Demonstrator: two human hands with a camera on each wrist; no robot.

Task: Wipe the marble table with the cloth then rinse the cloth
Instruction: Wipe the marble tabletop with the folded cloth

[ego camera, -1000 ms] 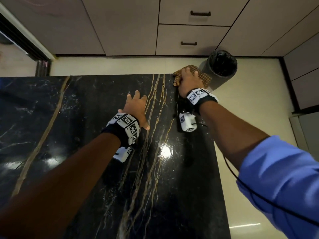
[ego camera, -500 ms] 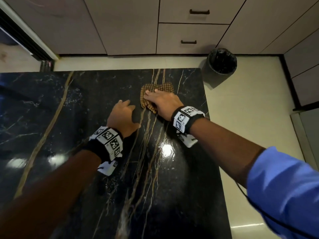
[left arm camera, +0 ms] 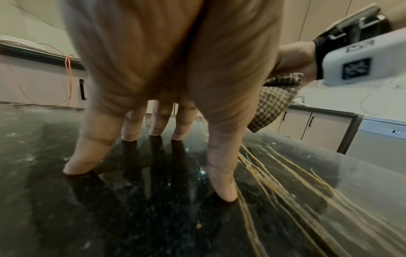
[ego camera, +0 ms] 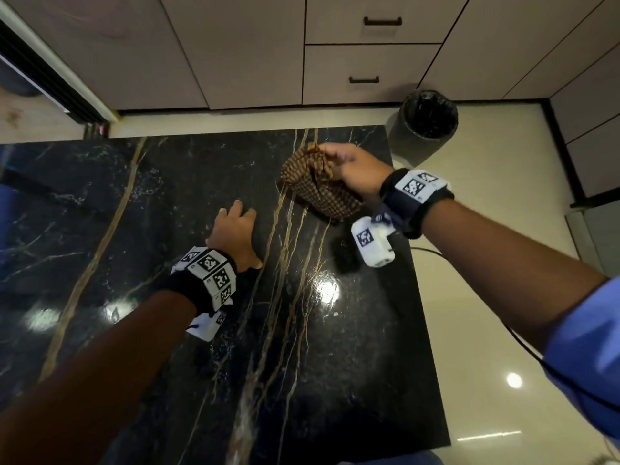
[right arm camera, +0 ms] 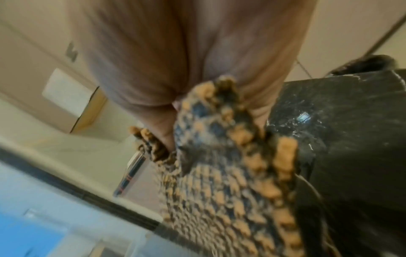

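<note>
The black marble table [ego camera: 201, 380] with gold veins fills the lower left of the head view. My right hand [ego camera: 352, 169] grips a brown checked cloth [ego camera: 315, 186] bunched up and lifted above the table's far right corner. The cloth [right arm camera: 219, 173] hangs from my curled fingers in the right wrist view, and it also shows in the left wrist view as the cloth [left arm camera: 276, 102]. My left hand [ego camera: 235, 233] rests on the marble [left arm camera: 285, 217] on the tips of its spread fingers [left arm camera: 85, 160], holding nothing.
A black lined waste bin [ego camera: 426, 119] stands on the cream floor just beyond the table's far right corner. Beige cabinets with drawer handles [ego camera: 382, 21] line the far wall. A counter with an orange cable [left arm camera: 68, 69] lies to the left.
My right hand wiped the cloth back from the far edge across the marble, then gathered it and lifted it off the surface. My left hand stayed propped on the table.
</note>
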